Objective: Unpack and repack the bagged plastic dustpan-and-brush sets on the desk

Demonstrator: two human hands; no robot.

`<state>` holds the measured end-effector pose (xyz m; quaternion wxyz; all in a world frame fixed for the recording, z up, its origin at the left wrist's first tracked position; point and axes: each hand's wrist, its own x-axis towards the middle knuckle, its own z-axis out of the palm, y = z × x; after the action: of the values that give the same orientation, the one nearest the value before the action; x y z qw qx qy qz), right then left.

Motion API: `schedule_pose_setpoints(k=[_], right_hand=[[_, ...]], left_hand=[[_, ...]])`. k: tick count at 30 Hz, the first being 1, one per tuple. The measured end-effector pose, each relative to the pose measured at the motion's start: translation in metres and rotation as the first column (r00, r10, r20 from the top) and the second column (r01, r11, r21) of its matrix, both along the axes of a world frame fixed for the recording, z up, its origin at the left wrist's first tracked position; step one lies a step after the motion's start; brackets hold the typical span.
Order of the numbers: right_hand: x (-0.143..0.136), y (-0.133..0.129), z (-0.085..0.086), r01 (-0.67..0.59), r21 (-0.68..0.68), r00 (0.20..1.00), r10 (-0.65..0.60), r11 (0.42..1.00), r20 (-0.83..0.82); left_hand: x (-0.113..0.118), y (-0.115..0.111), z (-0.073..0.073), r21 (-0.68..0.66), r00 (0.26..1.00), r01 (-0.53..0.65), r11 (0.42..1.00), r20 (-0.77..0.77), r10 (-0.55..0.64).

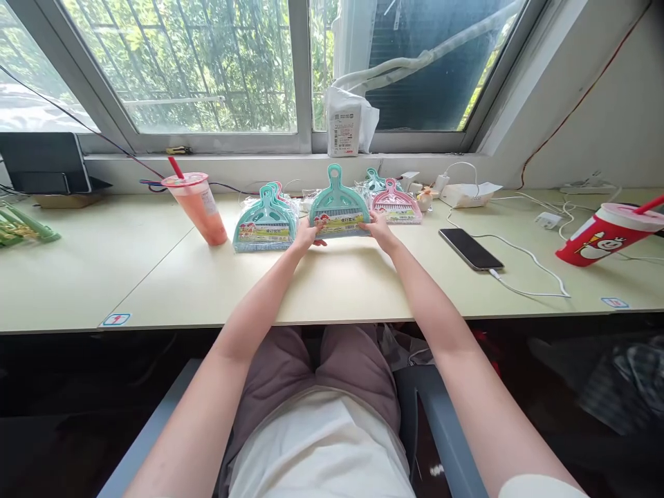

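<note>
A teal mini dustpan set (339, 200) with a printed label is held upright near the middle of the table. My left hand (307, 234) grips its lower left edge, and my right hand (378, 229) grips its lower right edge. Just left of it, more teal sets (267, 218) in clear wrap stand on the table, with a bit of pink behind them. Behind my right hand are a pink set (397, 204) and another teal one (374, 180), partly hidden.
On the pale table (155, 290) are a pink drink cup (200, 207) at left, a phone (471, 249) with its white cable, and a red cup (604, 234) at right. A tablet (46, 162) stands far left. A white package (345, 128) rests on the sill.
</note>
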<state>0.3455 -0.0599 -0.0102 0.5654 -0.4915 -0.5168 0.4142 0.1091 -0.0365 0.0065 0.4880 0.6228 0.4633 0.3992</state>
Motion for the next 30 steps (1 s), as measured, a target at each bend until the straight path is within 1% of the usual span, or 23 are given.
schedule_pose_setpoints(k=[2,5,7,10,13,14,15,17,18,20,22,25,27,28,30], right_hand=[[-0.007,-0.001,-0.002,0.030,-0.051,0.998,-0.027,0.998,0.060],[-0.012,-0.002,-0.003,0.027,-0.080,0.994,-0.018,0.996,0.107],[-0.010,-0.002,-0.001,0.046,-0.075,0.994,-0.038,0.996,0.102],[-0.002,0.000,0.004,0.117,-0.061,0.990,-0.112,0.991,0.088],[-0.001,0.004,0.003,0.165,-0.072,0.985,-0.161,0.984,0.063],[-0.002,0.006,0.002,0.176,-0.092,0.984,-0.172,0.980,0.054],[-0.005,0.007,-0.001,0.187,-0.122,0.982,-0.183,0.975,0.045],[-0.012,0.010,-0.007,0.201,-0.200,0.979,-0.199,0.959,0.033],[-0.015,0.011,-0.009,0.208,-0.241,0.978,-0.207,0.948,0.028],[-0.019,0.013,-0.014,0.222,-0.281,0.974,-0.226,0.933,0.019],[-0.020,0.015,-0.016,0.239,-0.288,0.970,-0.244,0.927,0.019],[-0.019,0.016,-0.016,0.247,-0.303,0.968,-0.250,0.920,0.030],[-0.018,0.017,-0.015,0.256,-0.308,0.966,-0.254,0.916,0.048],[-0.019,0.017,-0.015,0.265,-0.306,0.964,-0.258,0.914,0.063],[-0.020,0.018,-0.014,0.270,-0.301,0.963,-0.256,0.915,0.088]], left_hand=[[-0.002,0.003,-0.003,0.002,1.000,-0.006,1.000,-0.016,0.006],[-0.003,0.006,-0.007,0.023,0.999,-0.013,1.000,-0.031,0.014],[-0.001,0.006,-0.009,0.019,0.999,-0.012,1.000,-0.035,0.012],[0.005,0.003,-0.009,0.001,0.999,-0.006,1.000,-0.038,0.006],[0.010,-0.004,-0.009,0.016,0.995,-0.054,0.998,-0.088,0.055],[0.012,-0.007,-0.009,0.054,0.986,-0.090,0.994,-0.138,0.097],[0.013,-0.010,-0.010,0.121,0.967,-0.129,0.984,-0.203,0.151],[0.015,-0.016,-0.012,0.313,0.899,-0.172,0.934,-0.338,0.279],[0.016,-0.019,-0.014,0.406,0.857,-0.158,0.900,-0.397,0.330],[0.018,-0.024,-0.016,0.534,0.780,-0.089,0.841,-0.488,0.393],[0.019,-0.027,-0.016,0.610,0.720,0.004,0.792,-0.552,0.421],[0.021,-0.029,-0.012,0.692,0.672,0.178,0.700,-0.605,0.427],[0.023,-0.030,-0.009,0.692,0.651,0.328,0.643,-0.659,0.377],[0.025,-0.031,-0.009,0.666,0.629,0.402,0.628,-0.700,0.338],[0.028,-0.031,-0.009,0.589,0.571,0.508,0.629,-0.777,0.265]])
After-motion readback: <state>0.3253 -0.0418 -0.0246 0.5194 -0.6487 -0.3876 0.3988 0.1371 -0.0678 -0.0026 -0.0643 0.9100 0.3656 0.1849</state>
